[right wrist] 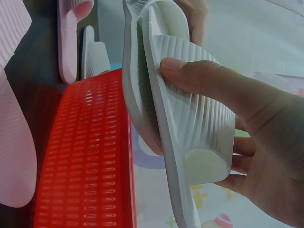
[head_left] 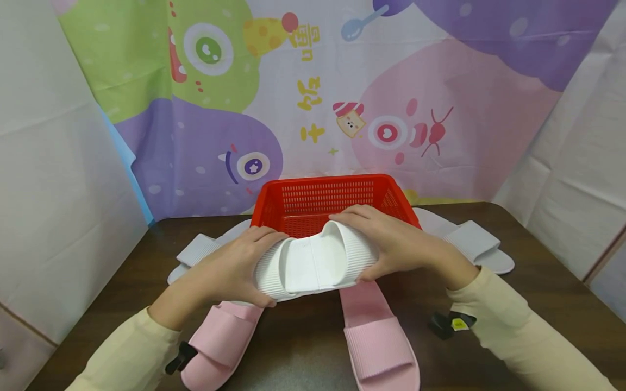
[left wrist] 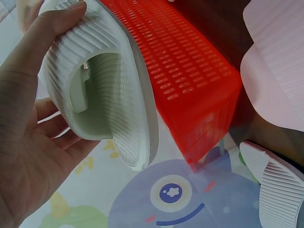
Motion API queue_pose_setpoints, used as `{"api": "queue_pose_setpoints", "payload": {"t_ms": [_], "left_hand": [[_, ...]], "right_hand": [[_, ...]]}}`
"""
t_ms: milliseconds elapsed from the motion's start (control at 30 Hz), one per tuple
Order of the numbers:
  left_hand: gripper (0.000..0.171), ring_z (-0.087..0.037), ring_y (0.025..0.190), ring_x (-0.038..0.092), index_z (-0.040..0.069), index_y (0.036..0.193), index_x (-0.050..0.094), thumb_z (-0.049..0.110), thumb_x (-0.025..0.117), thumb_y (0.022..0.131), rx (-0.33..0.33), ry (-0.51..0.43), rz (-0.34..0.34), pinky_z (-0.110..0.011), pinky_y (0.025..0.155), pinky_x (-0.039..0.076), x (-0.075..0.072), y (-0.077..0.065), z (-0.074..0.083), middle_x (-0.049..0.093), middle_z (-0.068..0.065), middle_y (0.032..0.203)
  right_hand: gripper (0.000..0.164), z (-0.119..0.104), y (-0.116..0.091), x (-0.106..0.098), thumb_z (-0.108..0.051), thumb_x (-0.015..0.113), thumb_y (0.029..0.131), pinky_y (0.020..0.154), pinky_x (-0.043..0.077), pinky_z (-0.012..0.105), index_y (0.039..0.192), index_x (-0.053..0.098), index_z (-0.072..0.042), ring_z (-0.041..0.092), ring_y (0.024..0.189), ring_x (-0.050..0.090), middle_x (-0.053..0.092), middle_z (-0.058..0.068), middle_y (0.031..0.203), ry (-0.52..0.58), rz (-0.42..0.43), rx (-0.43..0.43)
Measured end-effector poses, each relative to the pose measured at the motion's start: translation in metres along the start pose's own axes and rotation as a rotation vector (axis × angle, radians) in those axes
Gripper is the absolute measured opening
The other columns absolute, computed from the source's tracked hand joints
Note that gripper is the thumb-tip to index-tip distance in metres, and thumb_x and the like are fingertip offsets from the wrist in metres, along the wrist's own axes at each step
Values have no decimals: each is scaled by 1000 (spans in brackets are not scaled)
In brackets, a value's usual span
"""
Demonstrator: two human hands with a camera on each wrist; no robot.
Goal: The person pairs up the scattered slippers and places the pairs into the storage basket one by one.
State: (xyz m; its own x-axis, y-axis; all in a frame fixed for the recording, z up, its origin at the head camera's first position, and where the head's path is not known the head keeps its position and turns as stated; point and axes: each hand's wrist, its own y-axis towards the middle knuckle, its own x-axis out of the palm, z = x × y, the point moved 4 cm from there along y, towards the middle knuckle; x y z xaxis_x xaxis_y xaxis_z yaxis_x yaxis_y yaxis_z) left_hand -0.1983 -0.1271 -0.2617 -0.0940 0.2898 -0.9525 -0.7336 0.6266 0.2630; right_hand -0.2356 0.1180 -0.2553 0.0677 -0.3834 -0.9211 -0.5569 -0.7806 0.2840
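Observation:
My left hand (head_left: 232, 266) grips a white slide slipper (head_left: 270, 277) by its ribbed strap, thumb on one side and fingers on the other. A second white slipper (head_left: 361, 254) is held the same way in my right hand (head_left: 398, 239). The pair is side by side in the air, in front of the red basket (head_left: 337, 181), with the soles overlapping between my hands. In the left wrist view, the left slipper (left wrist: 85, 42) has its strap opening facing the camera. The right wrist view shows the two soles close together, the thumb on the right slipper's strap (right wrist: 190, 104).
Two pink slippers (head_left: 222, 339) (head_left: 379, 347) lie on the dark wooden table (head_left: 303, 347) nearer to me. Grey-white slippers (head_left: 198, 252) (head_left: 471, 241) lie on either side of the basket. A cartoon-print cloth (head_left: 313, 81) hangs behind the table.

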Motion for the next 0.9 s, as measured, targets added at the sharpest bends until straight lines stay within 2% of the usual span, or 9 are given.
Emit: {"api": "queue_pose_setpoints", "payload": {"t_ms": [467,900], "left_hand": [[92,-18,114,52,11,130,52,35,90,50,9,15,6,-37,90,54,0,0,-1,57,-2,125],[92,-19,113,52,10,130,52,34,90,49,18,11,16,-37,89,54,-1,0,1,57,-3,124]], "right_hand": [[97,-4,3,0,-31,87,60,95,51,37,144,41,-12,17,122,45,49,3,136,-2,-13,5],[98,-7,6,0,-37,87,59,98,50,38,143,43,-13,17,122,46,50,3,136,-52,-11,-12]]}}
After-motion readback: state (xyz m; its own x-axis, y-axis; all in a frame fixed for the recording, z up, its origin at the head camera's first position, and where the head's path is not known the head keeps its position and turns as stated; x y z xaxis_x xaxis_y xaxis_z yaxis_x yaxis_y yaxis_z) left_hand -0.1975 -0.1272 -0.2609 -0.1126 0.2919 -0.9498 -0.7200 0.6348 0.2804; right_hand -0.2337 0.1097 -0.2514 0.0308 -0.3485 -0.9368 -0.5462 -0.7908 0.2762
